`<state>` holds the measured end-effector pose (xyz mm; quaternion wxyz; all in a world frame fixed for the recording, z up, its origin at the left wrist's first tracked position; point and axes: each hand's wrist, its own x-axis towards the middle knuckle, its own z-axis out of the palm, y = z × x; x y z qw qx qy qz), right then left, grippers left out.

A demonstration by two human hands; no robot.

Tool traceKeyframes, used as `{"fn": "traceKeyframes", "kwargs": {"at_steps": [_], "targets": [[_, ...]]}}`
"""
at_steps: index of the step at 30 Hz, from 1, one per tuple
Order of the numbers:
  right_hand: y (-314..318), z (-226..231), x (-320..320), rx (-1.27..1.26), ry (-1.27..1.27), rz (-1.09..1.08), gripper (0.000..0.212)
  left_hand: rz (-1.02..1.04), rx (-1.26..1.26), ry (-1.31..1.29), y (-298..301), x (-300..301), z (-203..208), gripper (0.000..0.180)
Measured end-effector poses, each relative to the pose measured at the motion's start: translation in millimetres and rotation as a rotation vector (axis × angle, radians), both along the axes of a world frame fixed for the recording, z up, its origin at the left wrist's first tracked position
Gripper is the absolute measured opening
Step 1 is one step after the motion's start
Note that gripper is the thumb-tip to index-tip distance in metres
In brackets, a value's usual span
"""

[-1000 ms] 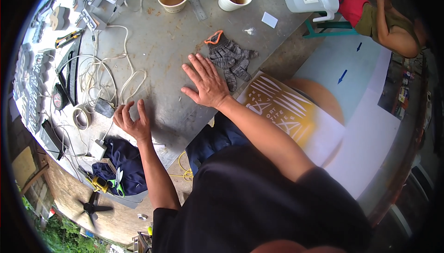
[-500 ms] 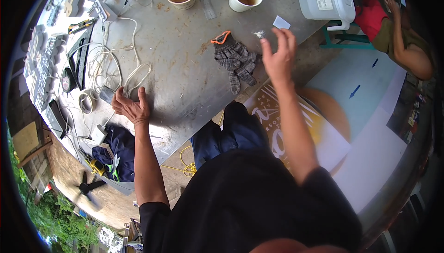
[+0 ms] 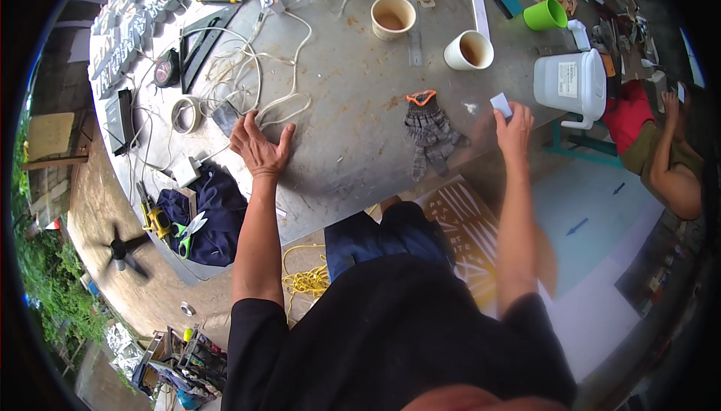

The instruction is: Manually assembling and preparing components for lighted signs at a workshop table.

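At grey metal table (image 3: 353, 140), pinching flat white rectangle (image 3: 502, 105) in right hand (image 3: 515, 133), with left hand (image 3: 260, 153) loosely bent, thumb spread wide

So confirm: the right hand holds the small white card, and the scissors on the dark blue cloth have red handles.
Not quite: in the head view, the scissors on the dark blue cloth have green handles, not red. The right hand does hold the small white card.
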<state>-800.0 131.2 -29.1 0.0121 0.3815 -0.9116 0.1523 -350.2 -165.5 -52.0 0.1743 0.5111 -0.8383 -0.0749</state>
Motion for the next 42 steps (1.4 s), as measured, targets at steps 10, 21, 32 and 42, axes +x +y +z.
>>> {"fn": "traceKeyframes", "kwargs": {"at_steps": [10, 21, 32, 42], "targets": [[-17, 81, 69, -0.536, -0.880, -0.278, 0.032, 0.001, 0.024, 0.066, -2, -2, 7, 0.083], [-48, 68, 220, -0.124, -1.353, 0.431, 0.033, -0.054, -0.076, 0.029, -1, 2, -4, 0.081], [-56, 60, 246, 0.035, -1.762, 0.174, 0.045, -0.085, -0.089, -0.009, -5, 0, -6, 0.081], [-76, 46, 258, 0.069, -1.716, 0.330, 0.052, -0.048, -0.027, -0.032, -9, -1, -7, 0.080]]}}
